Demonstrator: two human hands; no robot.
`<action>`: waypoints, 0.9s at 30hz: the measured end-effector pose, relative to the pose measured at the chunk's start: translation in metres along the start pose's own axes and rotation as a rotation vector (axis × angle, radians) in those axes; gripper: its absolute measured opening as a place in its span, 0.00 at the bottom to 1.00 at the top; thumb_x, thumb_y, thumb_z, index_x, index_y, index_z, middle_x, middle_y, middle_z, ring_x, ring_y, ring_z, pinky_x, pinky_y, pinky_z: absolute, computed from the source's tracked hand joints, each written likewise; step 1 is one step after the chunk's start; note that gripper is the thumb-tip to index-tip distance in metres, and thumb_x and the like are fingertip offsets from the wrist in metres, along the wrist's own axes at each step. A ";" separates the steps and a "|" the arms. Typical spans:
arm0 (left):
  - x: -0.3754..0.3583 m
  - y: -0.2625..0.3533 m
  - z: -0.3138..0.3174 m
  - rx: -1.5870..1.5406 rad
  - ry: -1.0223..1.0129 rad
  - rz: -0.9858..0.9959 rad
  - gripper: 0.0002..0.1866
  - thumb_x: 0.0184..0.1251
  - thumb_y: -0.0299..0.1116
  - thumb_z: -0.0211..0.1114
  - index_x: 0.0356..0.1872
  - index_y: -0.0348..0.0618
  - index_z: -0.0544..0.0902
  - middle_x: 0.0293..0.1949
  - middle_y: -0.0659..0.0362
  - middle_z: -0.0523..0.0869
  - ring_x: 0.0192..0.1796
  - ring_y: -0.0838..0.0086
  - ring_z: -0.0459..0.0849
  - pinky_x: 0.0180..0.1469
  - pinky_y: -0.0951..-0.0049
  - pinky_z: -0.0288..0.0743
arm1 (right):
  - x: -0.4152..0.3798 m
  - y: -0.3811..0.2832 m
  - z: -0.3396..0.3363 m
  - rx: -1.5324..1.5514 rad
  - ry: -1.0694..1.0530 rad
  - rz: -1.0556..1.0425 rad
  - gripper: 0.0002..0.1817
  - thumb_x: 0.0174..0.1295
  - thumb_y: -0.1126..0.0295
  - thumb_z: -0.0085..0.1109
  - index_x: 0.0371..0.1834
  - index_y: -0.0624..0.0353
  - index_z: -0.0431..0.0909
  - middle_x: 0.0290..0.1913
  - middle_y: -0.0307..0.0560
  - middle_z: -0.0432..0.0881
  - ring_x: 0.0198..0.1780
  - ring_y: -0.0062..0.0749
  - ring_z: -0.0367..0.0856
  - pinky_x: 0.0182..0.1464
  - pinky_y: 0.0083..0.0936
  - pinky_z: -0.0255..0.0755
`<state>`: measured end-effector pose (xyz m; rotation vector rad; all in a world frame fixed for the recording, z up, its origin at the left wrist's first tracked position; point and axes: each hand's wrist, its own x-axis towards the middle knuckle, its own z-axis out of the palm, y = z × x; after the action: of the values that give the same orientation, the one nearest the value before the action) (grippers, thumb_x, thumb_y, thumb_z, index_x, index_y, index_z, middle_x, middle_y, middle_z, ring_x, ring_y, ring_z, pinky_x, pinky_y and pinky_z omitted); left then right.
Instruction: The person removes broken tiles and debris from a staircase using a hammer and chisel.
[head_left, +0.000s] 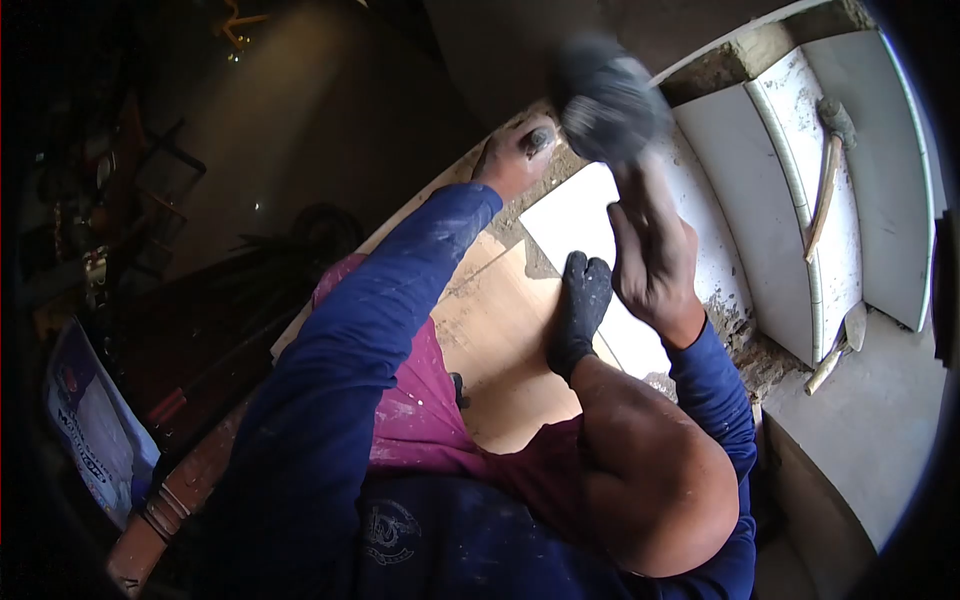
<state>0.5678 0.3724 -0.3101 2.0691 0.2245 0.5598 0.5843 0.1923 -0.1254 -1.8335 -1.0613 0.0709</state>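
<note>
My left hand [515, 162] is closed in a fist around what looks like a chisel [541, 138]; only its round end shows above the fist. It rests by a broken strip of mortar [548, 190] at the floor's edge. Gripped in my right hand [655, 255] is a hammer [612, 100] with a dark, thick head, smeared by motion. The head is raised to the right of my left fist, apart from it. A white tile [570, 222] lies below both hands, partly hidden by my foot in a black sock [582, 305].
Tan floor tiles [515, 370] lie under my legs. White-tiled steps [735, 180] rise at the right, bearing a wooden-handled hammer [828, 180] and a trowel [854, 328]. A printed bag [92, 425] stands at lower left. Beyond the floor's edge is a dark lower area [300, 130].
</note>
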 end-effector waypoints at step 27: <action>0.022 0.039 -0.003 0.104 -0.300 -0.182 0.08 0.60 0.30 0.66 0.39 0.41 0.79 0.32 0.52 0.84 0.38 0.72 0.86 0.43 0.72 0.78 | -0.056 0.045 -0.013 -0.028 0.075 0.521 0.28 0.71 0.71 0.51 0.74 0.55 0.61 0.40 0.38 0.77 0.33 0.17 0.71 0.36 0.18 0.69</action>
<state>0.5833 0.3618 -0.2696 2.1747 0.2661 0.1263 0.5842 0.1383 -0.1743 -2.0794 -0.5137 0.2942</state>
